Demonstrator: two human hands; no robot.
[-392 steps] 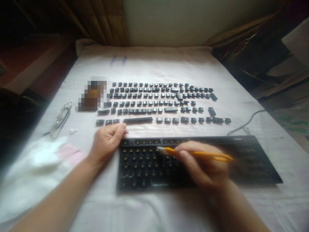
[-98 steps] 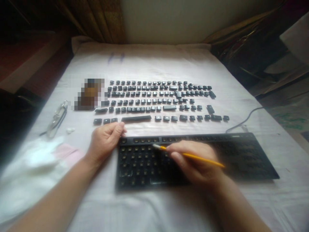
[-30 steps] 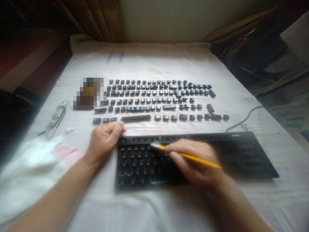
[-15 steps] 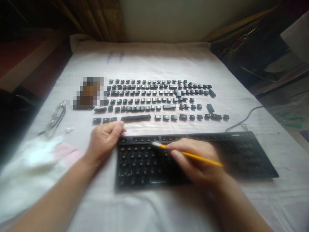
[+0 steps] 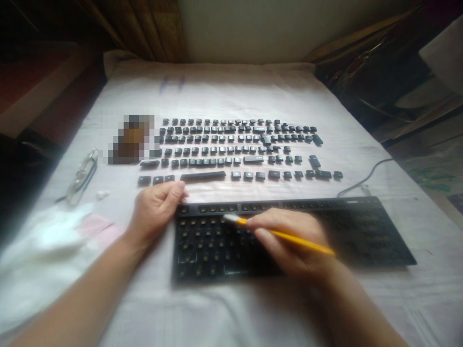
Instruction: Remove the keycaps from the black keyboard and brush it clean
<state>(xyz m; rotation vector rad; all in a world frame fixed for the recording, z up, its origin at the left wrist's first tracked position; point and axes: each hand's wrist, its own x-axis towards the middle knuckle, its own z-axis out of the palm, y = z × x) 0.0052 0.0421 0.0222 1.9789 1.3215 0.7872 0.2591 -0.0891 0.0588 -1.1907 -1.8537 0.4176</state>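
A black keyboard [image 5: 361, 236] stripped of its keycaps lies across the cloth in front of me. My right hand [image 5: 292, 236] pinches a paintbrush [image 5: 289, 236] with a yellow handle. Its pale bristles are at the upper left rows of bare key sockets; whether they press down I cannot tell. At the keyboard's top left corner, my left hand [image 5: 157, 205] is closed with the thumb along the edge, gripping it. Beyond the keyboard sit several rows of loose black keycaps [image 5: 253, 159], among them a long space bar [image 5: 203, 176].
A white cloth [image 5: 47, 260] with a pink piece [image 5: 99, 226] lies at left. Behind it are a clear, narrow object [image 5: 85, 173] and small white bits [image 5: 102, 194]. A blurred-out item [image 5: 132, 140] is beside the keycaps. The keyboard cable [image 5: 365, 180] runs off right.
My right hand has shifted the brush tip slightly left along the upper key sockets. My left hand stays at the keyboard corner.
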